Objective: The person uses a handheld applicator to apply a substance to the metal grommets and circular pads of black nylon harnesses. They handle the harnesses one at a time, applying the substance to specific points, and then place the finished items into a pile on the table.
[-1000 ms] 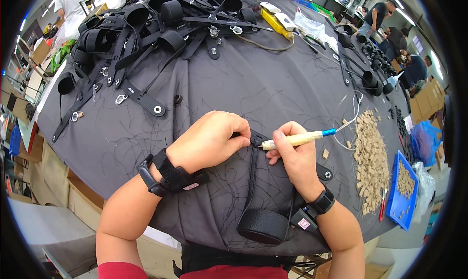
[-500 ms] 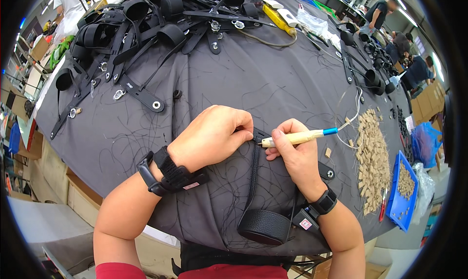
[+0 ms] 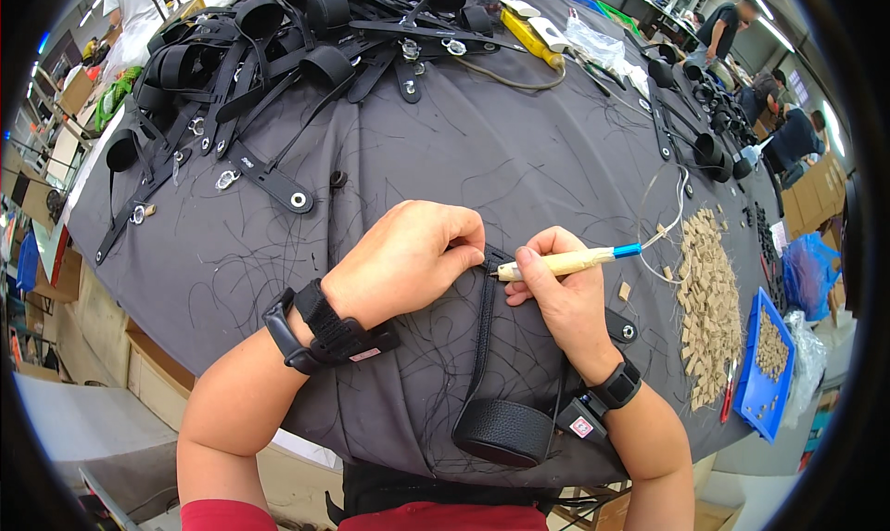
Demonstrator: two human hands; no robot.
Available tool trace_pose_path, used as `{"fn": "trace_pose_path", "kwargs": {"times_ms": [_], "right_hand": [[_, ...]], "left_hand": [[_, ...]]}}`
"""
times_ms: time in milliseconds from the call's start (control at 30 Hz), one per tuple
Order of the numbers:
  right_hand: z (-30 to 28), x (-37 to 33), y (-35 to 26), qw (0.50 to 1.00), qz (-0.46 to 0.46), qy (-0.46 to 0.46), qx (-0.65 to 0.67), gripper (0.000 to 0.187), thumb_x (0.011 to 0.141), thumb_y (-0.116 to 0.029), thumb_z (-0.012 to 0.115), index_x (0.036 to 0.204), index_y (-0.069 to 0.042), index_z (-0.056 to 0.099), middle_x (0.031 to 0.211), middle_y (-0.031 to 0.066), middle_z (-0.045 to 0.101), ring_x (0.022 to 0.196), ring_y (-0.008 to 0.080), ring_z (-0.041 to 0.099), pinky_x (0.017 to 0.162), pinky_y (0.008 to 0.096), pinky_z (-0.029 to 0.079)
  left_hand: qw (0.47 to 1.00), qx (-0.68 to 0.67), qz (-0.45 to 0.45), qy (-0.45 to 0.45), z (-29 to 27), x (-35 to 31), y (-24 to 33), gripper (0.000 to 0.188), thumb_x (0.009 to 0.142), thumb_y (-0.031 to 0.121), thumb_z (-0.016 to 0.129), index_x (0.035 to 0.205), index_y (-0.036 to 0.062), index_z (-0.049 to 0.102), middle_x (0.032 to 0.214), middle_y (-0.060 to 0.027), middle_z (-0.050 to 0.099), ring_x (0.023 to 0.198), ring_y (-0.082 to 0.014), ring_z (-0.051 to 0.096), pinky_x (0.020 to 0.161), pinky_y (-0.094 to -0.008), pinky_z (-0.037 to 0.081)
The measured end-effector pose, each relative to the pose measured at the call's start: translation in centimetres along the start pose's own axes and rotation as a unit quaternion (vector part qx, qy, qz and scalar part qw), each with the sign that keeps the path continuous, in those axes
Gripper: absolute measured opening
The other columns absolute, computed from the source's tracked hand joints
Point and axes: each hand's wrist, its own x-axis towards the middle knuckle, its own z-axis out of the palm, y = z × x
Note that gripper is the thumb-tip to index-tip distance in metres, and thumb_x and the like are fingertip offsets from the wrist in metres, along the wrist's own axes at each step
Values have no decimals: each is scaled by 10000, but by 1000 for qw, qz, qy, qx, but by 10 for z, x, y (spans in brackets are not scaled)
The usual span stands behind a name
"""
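The left forearm and right forearm are angled inward from below. The left hand is held back-up, thumb and index finger pinched together; the right hand is curled in a pen grip, just beside it.

No text, label or sign is legible.

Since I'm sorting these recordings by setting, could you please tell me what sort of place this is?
Probably a workshop or factory floor: a heap of similar black, leather-like straps, a pile of small tan rectangular pieces, and several people in the background.
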Motion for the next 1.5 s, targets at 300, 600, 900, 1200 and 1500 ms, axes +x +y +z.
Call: {"fn": "trace_pose_path", "kwargs": {"times_ms": [300,600,900,1200,1500], "right_hand": [[-3,0,3,997,15,29,76,186,963,-166,612,886,-8,552,775,96,663,613,125,654,531,245,558],[-27,3,-39,971,4,22,238,155,970,-178,582,919,-35,552,755,99,661,594,155,657,487,273,533],[-73,-65,-126,955,-124,34,268,151,988,-170,564,938,-30,538,796,89,641,620,134,645,502,251,514],[-138,-158,-133,945,-196,73,254,180,961,-176,552,881,-16,526,729,113,606,549,156,573,465,267,464],[-144,-149,-85,944,-108,169,261,186,952,-213,596,863,-59,542,660,46,581,532,134,570,447,248,444]], "left_hand": [[986,-13,10,167,-10,-1,-22,171,886,87,655,1040,16,674,1056,-77,669,868,-137,603,753,-271,475],[984,112,15,140,-21,-15,-7,336,806,73,668,1139,38,642,1263,-160,561,1221,-322,513,1046,-395,391],[984,49,20,171,-28,-11,-7,225,813,13,638,1034,22,676,1062,-121,650,992,-240,622,850,-309,475],[902,-375,171,131,-46,-44,135,627,980,513,500,1285,-35,459,1064,-134,615,918,-237,650,872,-395,543],[918,-292,261,-65,-26,-53,226,547,915,427,636,1153,-61,569,944,-183,653,889,-274,675,782,-411,567]]}}
